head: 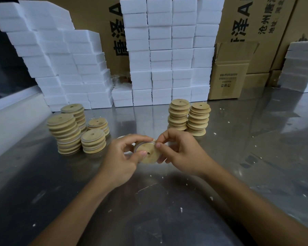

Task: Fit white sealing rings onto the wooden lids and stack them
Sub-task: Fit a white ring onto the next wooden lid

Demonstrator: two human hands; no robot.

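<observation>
A round wooden lid [149, 155] with a small centre hole is held just above the steel table, tilted toward me. My left hand [122, 157] grips its left side, thumb near the hole. My right hand [181, 153] pinches a thin white sealing ring [152, 142] at the lid's upper rim. Several stacks of wooden lids with white rings [66, 134] stand at the left. Two stacks of plain lids [188, 117] stand at the right, behind my right hand. More white rings [122, 137] lie partly hidden behind my left hand.
White foam blocks [160, 59] are piled in tall walls along the back of the steel table [167, 201], with cardboard boxes [228, 80] behind and at the right. Small white crumbs are scattered over the table.
</observation>
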